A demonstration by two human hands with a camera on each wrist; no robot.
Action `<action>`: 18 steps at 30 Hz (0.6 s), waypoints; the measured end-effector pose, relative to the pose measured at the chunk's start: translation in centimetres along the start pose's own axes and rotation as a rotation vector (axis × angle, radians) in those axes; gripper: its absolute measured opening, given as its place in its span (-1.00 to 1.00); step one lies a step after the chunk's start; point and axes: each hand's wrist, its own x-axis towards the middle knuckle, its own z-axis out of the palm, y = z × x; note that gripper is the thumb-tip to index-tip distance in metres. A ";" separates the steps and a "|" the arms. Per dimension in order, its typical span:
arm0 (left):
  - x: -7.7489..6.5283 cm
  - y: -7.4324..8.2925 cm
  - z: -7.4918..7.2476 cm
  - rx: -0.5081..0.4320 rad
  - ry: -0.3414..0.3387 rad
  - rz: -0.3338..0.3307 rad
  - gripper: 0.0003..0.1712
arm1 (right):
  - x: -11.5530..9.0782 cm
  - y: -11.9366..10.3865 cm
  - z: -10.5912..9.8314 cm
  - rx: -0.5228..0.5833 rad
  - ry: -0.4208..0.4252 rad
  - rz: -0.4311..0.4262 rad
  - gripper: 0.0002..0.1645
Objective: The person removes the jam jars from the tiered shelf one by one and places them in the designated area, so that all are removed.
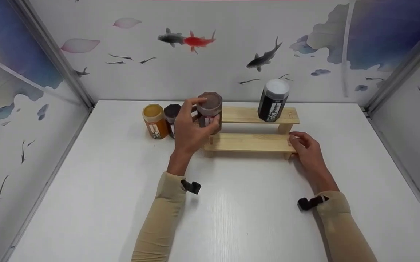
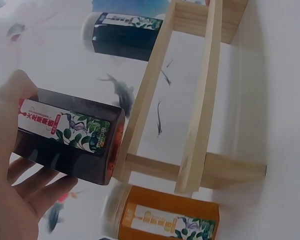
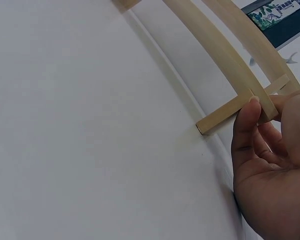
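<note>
My left hand (image 1: 191,129) grips a dark reddish-brown octagonal jar (image 1: 210,105) around its sides. In the left wrist view the jar's printed label (image 2: 65,125) shows, and its base is close to the left end of the wooden rack's upper plank (image 2: 150,85). The two-step wooden rack (image 1: 250,142) stands on the table. At its right end my right hand (image 1: 307,147) pinches the end of the lower plank (image 3: 225,55) between thumb and fingers. A black jar with a white lid (image 1: 273,100) stands near the right end of the upper plank.
An amber jar (image 1: 154,122) stands on the white table (image 1: 97,174) left of the rack. Beside it is another dark jar (image 1: 171,112), partly hidden behind my left hand. Walls with printed fish (image 1: 199,40) enclose the table at the back and sides.
</note>
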 end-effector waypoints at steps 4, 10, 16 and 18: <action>-0.1 -0.6 -2.0 0.019 0.034 -0.011 -0.34 | 0.0 0.1 0.1 0.012 -0.004 0.008 -0.22; -0.5 -0.9 -4.3 0.060 0.037 -0.061 -0.35 | 0.3 0.4 -0.1 0.035 -0.021 0.034 -0.24; -1.0 -1.4 -5.3 0.190 -0.034 -0.107 -0.33 | 0.4 0.5 -0.2 0.065 -0.014 0.041 -0.27; -1.3 -1.6 -5.3 0.220 -0.064 -0.124 -0.32 | 0.4 0.5 -0.1 0.088 -0.013 0.027 -0.28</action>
